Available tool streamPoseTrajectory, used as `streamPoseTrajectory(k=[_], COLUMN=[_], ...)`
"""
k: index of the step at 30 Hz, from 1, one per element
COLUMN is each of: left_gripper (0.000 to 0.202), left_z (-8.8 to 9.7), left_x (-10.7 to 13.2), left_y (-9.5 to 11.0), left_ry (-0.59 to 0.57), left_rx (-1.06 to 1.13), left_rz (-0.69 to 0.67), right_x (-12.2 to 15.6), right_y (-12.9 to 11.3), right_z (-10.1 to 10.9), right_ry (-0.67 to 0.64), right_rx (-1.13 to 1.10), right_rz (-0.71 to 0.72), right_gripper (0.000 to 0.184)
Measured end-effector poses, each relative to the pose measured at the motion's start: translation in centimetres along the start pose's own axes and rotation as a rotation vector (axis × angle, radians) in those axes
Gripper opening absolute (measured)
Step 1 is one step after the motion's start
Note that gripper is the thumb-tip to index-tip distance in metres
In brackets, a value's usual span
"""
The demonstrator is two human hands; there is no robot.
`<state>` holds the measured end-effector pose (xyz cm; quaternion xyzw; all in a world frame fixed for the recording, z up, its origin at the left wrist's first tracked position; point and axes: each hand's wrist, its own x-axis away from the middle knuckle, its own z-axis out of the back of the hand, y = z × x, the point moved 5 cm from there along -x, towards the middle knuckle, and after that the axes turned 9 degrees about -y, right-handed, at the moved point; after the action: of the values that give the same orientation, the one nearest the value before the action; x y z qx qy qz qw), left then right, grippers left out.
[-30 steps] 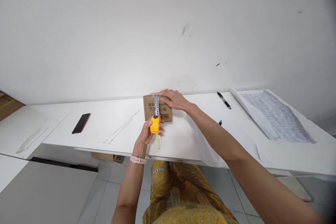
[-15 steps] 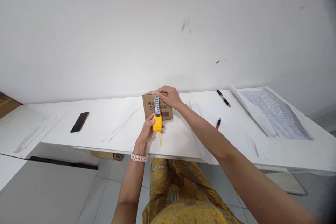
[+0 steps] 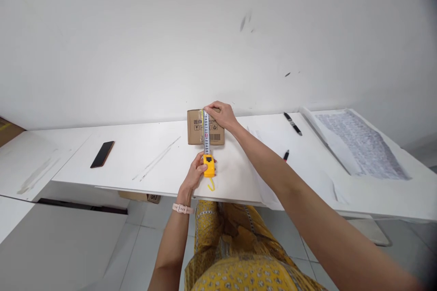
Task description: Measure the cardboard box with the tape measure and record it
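A small brown cardboard box (image 3: 195, 134) with printed marks and a barcode sits on the white table near the wall. Across its printed face runs the silver blade of a yellow tape measure (image 3: 209, 169). My left hand (image 3: 194, 173) is wrapped around the tape measure's case, just in front of the box, and a yellow strap hangs from the case. At the box's far edge, my right hand (image 3: 221, 114) pinches the end of the blade with thumb and fingers, its other fingers resting over the box's top right corner.
On the white table (image 3: 150, 145) a dark phone (image 3: 102, 154) lies to the left. To the right are a black pen (image 3: 292, 123), a red-and-black pen (image 3: 286, 155) partly behind my forearm, and sheets of paper (image 3: 362, 145) with dense writing. The wall (image 3: 136, 54) rises behind.
My left hand has drawn the tape measure's case toward me, so more blade shows, now past the box's near edge. My right hand still holds the blade's end at the far edge.
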<state>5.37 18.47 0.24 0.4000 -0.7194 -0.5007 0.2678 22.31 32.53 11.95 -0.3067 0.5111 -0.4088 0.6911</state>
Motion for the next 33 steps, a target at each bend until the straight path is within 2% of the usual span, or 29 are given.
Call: streamPoseTrajectory(k=[8, 18, 27, 30, 33], left_gripper=[0.072, 0.073, 0.074, 0.069, 0.064], left_z=[0.8, 1.2, 1.0, 0.4, -0.4], left_x=[-0.1, -0.3, -0.4, 0.8, 3.8], left_y=[-0.9, -1.2, -1.0, -0.3, 0.6], left_ry=[-0.06, -0.085, -0.054, -0.031, -0.028], left_rx=[0.106, 0.097, 0.084, 0.079, 0.088], left_rz=[-0.03, -0.04, -0.028, -0.027, -0.036], right_x=[0.1, 0.2, 0.1, 0.6, 2.7], right_y=[0.1, -0.1, 0.1, -0.3, -1.2], right_z=[-0.1, 0.0, -0.1, 0.0, -0.6], right_ry=[0.011, 0.019, 0.02, 0.033, 0.048], right_rx=[-0.003, -0.046, -0.036, 0.017, 0.132], right_rz=[0.002, 0.007, 0.023, 0.047, 0.138], right_gripper=[0.022, 0.023, 0.022, 0.025, 0.03])
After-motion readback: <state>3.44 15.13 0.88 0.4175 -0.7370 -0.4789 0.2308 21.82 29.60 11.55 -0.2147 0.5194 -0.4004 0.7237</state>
